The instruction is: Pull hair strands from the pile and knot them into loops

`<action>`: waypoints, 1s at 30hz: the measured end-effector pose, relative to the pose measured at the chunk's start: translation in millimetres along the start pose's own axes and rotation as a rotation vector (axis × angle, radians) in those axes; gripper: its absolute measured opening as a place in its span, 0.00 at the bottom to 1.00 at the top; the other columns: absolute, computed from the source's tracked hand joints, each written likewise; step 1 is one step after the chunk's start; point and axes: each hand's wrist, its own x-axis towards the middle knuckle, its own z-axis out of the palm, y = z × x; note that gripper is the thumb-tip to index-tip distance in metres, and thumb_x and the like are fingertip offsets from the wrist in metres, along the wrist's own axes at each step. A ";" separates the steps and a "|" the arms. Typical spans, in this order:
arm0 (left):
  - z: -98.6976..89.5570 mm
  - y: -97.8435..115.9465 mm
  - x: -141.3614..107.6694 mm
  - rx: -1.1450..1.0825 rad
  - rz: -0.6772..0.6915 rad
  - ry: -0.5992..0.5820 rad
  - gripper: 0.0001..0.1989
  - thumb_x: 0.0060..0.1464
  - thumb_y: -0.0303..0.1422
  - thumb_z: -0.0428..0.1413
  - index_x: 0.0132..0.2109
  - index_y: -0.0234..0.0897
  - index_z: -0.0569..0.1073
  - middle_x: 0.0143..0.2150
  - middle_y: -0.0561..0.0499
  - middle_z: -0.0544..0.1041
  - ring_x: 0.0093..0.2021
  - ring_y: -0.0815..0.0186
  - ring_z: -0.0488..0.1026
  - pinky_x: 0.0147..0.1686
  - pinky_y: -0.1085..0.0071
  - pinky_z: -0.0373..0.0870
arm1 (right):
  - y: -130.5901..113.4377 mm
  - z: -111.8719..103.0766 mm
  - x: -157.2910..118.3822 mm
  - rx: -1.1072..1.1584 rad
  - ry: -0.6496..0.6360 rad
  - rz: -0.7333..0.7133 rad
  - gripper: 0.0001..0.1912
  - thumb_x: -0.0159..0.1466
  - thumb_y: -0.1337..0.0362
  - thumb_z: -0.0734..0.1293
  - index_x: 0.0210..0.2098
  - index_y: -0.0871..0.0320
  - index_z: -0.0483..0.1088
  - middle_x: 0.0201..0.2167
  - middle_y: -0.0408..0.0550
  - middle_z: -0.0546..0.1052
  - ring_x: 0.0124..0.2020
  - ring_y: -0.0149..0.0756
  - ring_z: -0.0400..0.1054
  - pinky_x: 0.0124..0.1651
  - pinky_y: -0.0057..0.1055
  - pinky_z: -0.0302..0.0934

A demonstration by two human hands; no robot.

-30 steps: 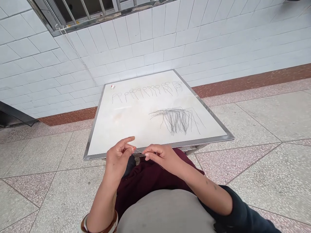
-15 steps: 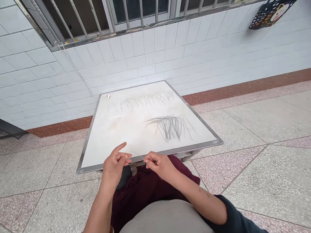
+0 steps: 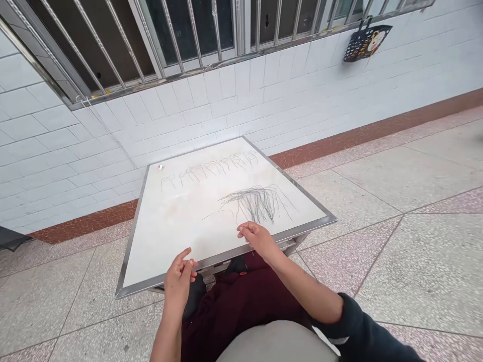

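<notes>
My right hand [image 3: 256, 239] is closed in a pinch over the table's near edge. From its fingertips a thin dark wire [image 3: 219, 211] rises, bends sharply and runs off to the left above the white tabletop. Lower left, my left hand [image 3: 179, 274] has its thumb pressed against its fingers, with the index finger raised. A tiny orange-red spot shows at the thumb tip; what the fingers hold, if anything, is too small to make out. Just beyond my right hand lies a loose pile of bent wires [image 3: 258, 201]. Farther back, several looped wires [image 3: 206, 168] lie in a row.
A white table [image 3: 162, 241] with a metal rim stands against the tiled wall [image 3: 196, 120]. A small red-and-white object [image 3: 161, 167] sits in its back left corner. Above are window bars [image 3: 177, 35], with a patterned bag [image 3: 366, 44] hanging at the right.
My hands have moved apart. The right hand has gone forward and right with the wire, which earlier stretched between both hands. The camera view has also shifted.
</notes>
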 end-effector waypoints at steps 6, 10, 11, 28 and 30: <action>7.5 -28.5 0.2 -0.005 -0.021 -0.124 0.32 0.43 0.48 0.60 0.52 0.31 0.72 0.29 0.48 0.77 0.23 0.69 0.69 0.20 0.74 0.65 | 17.4 -11.6 52.7 -0.123 0.141 0.069 0.09 0.63 0.63 0.59 0.35 0.58 0.70 0.32 0.45 0.79 0.23 0.29 0.63 0.27 0.26 0.55; 5.0 -33.8 0.9 -0.015 -0.050 -0.153 0.33 0.44 0.48 0.60 0.53 0.32 0.71 0.29 0.49 0.77 0.23 0.70 0.68 0.21 0.74 0.65 | 31.7 -18.3 68.5 -0.220 0.164 0.119 0.09 0.63 0.66 0.59 0.37 0.59 0.70 0.32 0.46 0.79 0.20 0.29 0.63 0.26 0.27 0.54; 4.3 -34.2 1.3 -0.016 -0.060 -0.157 0.33 0.44 0.48 0.60 0.53 0.32 0.71 0.29 0.50 0.77 0.24 0.70 0.68 0.22 0.74 0.65 | 34.5 -19.4 71.5 -0.238 0.169 0.124 0.09 0.63 0.67 0.59 0.37 0.59 0.71 0.32 0.47 0.79 0.20 0.29 0.64 0.26 0.27 0.55; 0.1 -48.0 10.8 -0.044 -0.072 -0.113 0.34 0.43 0.50 0.62 0.53 0.33 0.72 0.30 0.49 0.78 0.25 0.68 0.69 0.24 0.73 0.67 | 39.0 -6.3 57.9 -0.565 0.261 -0.397 0.17 0.66 0.76 0.53 0.47 0.60 0.68 0.45 0.56 0.73 0.48 0.45 0.63 0.53 0.46 0.59; -1.9 -48.4 12.7 -0.048 -0.055 -0.068 0.35 0.43 0.50 0.61 0.53 0.32 0.72 0.31 0.48 0.78 0.26 0.68 0.70 0.25 0.72 0.68 | 39.7 9.4 42.4 -0.575 0.170 -0.527 0.17 0.65 0.77 0.55 0.46 0.58 0.69 0.44 0.52 0.73 0.48 0.43 0.62 0.54 0.43 0.60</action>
